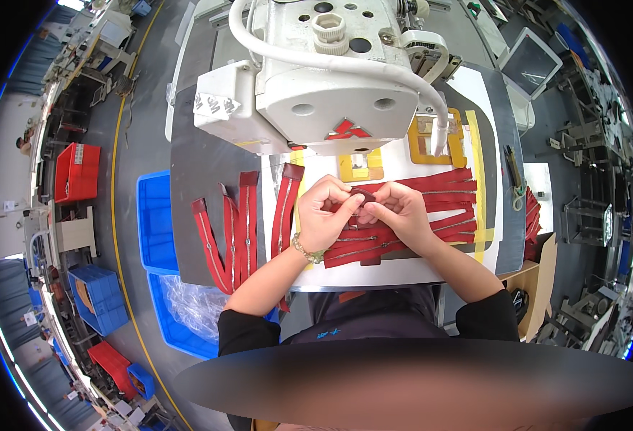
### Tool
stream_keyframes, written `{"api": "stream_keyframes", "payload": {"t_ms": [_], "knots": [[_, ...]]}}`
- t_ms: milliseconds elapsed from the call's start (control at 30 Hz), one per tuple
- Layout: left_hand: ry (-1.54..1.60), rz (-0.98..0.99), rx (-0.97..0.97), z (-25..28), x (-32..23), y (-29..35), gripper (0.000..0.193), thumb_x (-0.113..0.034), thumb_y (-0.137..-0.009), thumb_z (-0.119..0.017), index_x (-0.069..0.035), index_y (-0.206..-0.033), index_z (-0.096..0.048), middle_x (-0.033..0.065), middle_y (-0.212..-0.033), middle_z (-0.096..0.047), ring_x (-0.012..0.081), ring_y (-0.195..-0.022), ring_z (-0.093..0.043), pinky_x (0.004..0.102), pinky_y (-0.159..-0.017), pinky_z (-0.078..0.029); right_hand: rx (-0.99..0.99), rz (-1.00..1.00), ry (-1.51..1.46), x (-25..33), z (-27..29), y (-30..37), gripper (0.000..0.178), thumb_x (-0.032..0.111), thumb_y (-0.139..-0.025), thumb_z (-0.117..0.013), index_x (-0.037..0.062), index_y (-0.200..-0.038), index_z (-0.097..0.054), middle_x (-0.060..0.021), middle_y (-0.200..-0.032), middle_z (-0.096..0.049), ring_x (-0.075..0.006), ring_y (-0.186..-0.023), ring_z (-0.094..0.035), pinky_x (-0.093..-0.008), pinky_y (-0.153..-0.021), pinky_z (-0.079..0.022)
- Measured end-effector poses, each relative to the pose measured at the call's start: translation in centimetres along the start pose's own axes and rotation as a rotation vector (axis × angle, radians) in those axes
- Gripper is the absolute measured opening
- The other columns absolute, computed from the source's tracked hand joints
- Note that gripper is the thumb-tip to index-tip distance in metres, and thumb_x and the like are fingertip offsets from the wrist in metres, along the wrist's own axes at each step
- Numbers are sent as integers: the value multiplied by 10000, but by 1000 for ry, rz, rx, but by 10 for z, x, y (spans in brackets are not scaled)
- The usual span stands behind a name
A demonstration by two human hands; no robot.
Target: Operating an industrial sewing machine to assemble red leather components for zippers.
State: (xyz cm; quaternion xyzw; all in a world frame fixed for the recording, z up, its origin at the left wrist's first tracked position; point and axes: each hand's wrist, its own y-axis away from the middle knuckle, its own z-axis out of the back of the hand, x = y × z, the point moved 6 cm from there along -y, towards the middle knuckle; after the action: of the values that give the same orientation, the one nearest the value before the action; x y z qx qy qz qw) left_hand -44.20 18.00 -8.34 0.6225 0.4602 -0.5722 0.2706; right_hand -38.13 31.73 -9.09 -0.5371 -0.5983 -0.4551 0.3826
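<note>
Over the work table, my left hand (324, 215) and my right hand (403, 213) meet, both with fingertips pinched on the dark maroon end tab (363, 193) of what looks like a red zipper. The fingers hide most of the held piece. Beneath and beside my right hand, several red zippers (446, 185) with metal teeth lie in a spread pile. To the left of my left hand, more red zippers (247, 223) with maroon end tabs lie lengthwise, some hanging over the table's front edge.
A large white sewing machine (331, 100) stands just beyond my hands. Yellow frames (360, 167) lie under and beside it. Scissors (518, 197) rest at the table's right. Blue bins (157, 230) stand at the left, one holding clear plastic. An open cardboard box (543, 287) sits at the right.
</note>
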Motion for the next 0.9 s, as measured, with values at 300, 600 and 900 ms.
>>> {"api": "stream_keyframes", "payload": {"t_ms": [300, 600, 900], "knots": [[-69, -6, 54, 2, 3, 0, 137, 87, -793, -695, 6, -768, -587, 58, -829, -561, 85, -750, -552, 218, -671, -487, 8, 34, -8, 1, -1, 1, 64, 18, -933, -575, -25, -907, -536, -102, -823, -669, -136, -765, -682, -239, -686, -567], [-386, 152, 303, -4, -4, -7, 195, -151, -914, -613, -13, -804, -528, 50, -702, -522, 122, -620, -463, 258, -580, -411, 34, 34, -45, 3, 1, 1, 50, 16, -939, -566, -6, -905, -537, -107, -815, -671, -141, -736, -678, -247, -674, -558], [-475, 89, 317, -8, -8, -5, 269, -180, -937, -567, 11, -754, -522, 88, -619, -480, 144, -575, -418, 282, -547, -383, 54, 17, -65, -3, 3, -1, 76, 49, -945, -570, -7, -907, -534, -116, -815, -676, -148, -747, -681, -245, -670, -555]]}}
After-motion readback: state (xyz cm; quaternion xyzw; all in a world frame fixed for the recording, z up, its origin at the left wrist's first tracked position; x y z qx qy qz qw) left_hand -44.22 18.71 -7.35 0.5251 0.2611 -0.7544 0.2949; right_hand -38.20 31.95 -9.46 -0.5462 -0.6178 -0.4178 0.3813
